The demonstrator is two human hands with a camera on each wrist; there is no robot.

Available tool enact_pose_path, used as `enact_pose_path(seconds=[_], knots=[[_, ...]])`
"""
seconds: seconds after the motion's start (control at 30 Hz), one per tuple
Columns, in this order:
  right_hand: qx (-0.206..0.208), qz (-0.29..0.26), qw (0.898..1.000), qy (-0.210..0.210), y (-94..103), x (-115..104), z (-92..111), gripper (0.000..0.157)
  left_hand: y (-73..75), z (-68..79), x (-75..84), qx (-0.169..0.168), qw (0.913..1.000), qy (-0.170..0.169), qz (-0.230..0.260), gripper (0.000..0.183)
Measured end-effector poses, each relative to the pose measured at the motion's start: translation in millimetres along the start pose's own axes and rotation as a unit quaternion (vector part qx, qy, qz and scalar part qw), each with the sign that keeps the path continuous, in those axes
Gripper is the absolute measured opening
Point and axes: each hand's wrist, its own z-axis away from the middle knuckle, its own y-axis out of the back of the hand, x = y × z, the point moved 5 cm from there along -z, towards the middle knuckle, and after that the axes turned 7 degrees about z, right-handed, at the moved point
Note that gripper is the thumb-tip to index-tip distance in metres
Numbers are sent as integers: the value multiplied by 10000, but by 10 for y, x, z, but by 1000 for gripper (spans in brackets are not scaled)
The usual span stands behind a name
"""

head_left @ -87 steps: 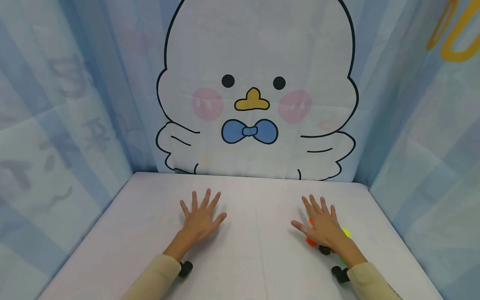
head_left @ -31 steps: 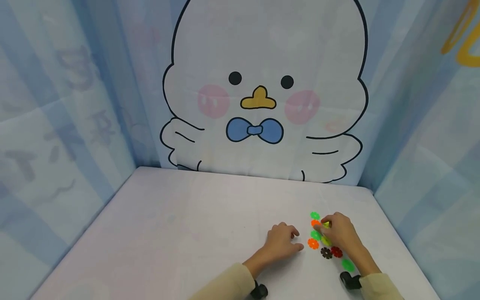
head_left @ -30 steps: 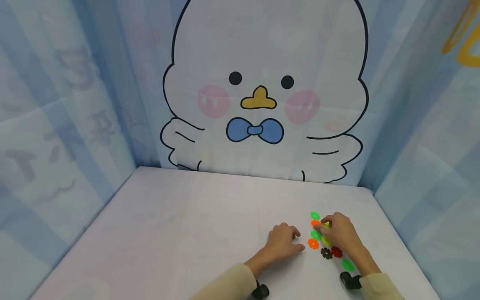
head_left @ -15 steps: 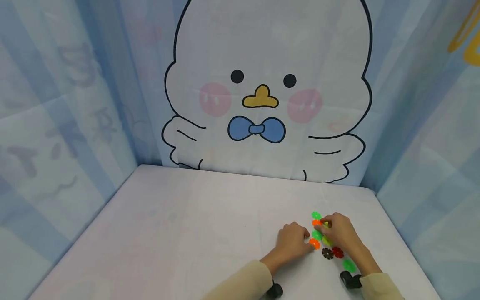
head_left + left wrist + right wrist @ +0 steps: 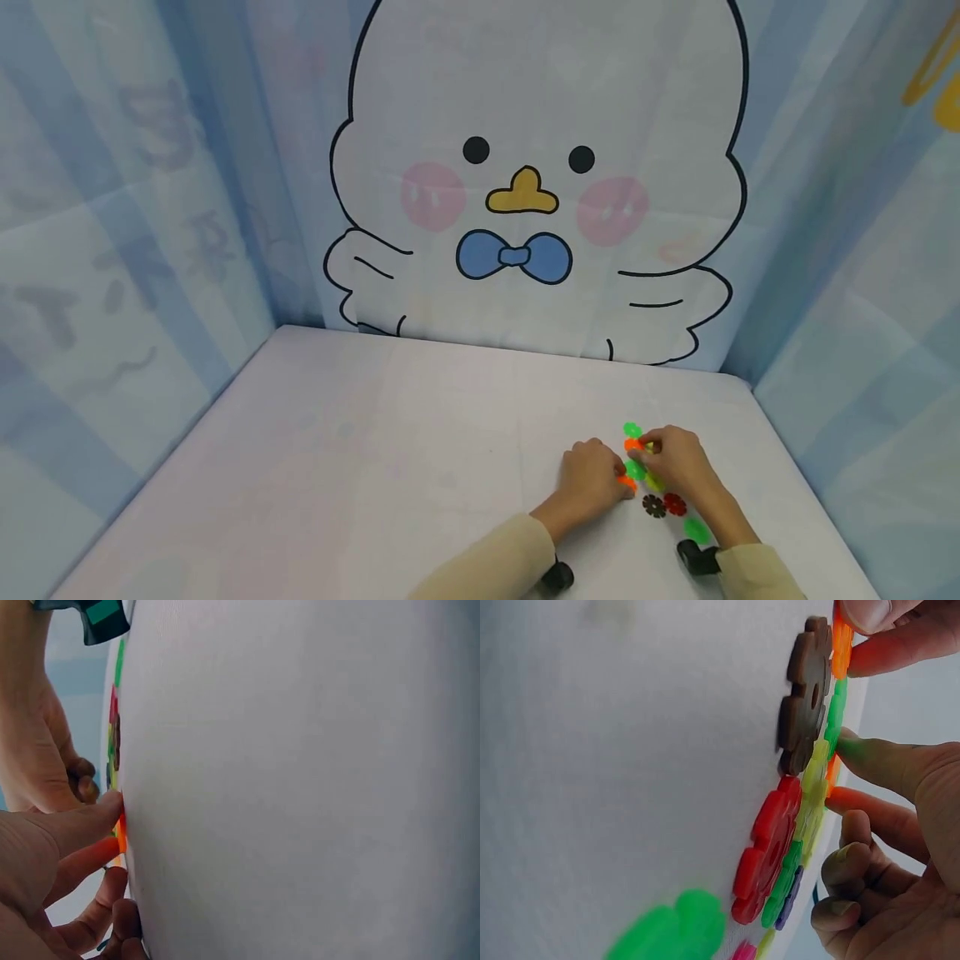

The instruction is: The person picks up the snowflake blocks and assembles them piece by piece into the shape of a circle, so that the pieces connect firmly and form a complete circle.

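Note:
Flower-shaped plastic snowflake discs lie clustered on the white table [image 5: 375,433]. My left hand [image 5: 588,479] pinches the nearer orange snowflake disc [image 5: 841,649] between thumb and index finger at the cluster's left side. Farther back, my right hand [image 5: 678,458] has thumb and index finger on the other orange disc [image 5: 632,445], pinching it; that hand partly covers the pieces beneath it. A green disc [image 5: 635,470] lies between the two orange ones, beside yellow discs [image 5: 655,482]. Another green disc [image 5: 632,429] is at the far end.
A brown disc [image 5: 654,506] and a red disc [image 5: 675,504] lie nearer me, with a green disc [image 5: 696,530] by the right wrist. The right wrist view also shows a purple disc [image 5: 789,898]. Patterned cloth [image 5: 517,100] hangs behind the table.
Both hands were spread flat above the table at first. The right went to the far orange disc; the left crossed rightward and closed its fingers on the nearer orange disc.

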Motion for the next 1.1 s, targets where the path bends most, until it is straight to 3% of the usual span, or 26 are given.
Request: enact_pose_path(seconds=[0.27, 0.47, 0.57, 0.7, 0.8, 0.9, 1.1], knots=[[111, -250, 9995, 127, -32, -7, 11, 38, 46, 6, -83, -95, 9980, 93, 624, 22], [200, -219, 9996, 41, 20, -9, 38, 36, 71, -15, -196, -622, 9826, 45, 1752, 15], [237, -212, 9995, 71, 53, -29, 49, 34, 121, -29, -283, -993, 9729, -268, 2070, 10], [212, -199, 9996, 45, 69, -31, 51, 35, 231, -36, -422, -1339, 9657, -700, 2112, 9], [165, -259, 9995, 25, 56, -15, 45, 36, 350, -2, -574, -1374, 9648, -721, 2123, 11], [130, -379, 9992, 39, 37, -8, 44, 36, 479, 49, -743, -1346, 9618, -521, 2325, 10], [259, -896, 9951, 317, 0, -64, 44, 25, 743, 114, -1026, -1079, 9596, -332, 2578, 7]])
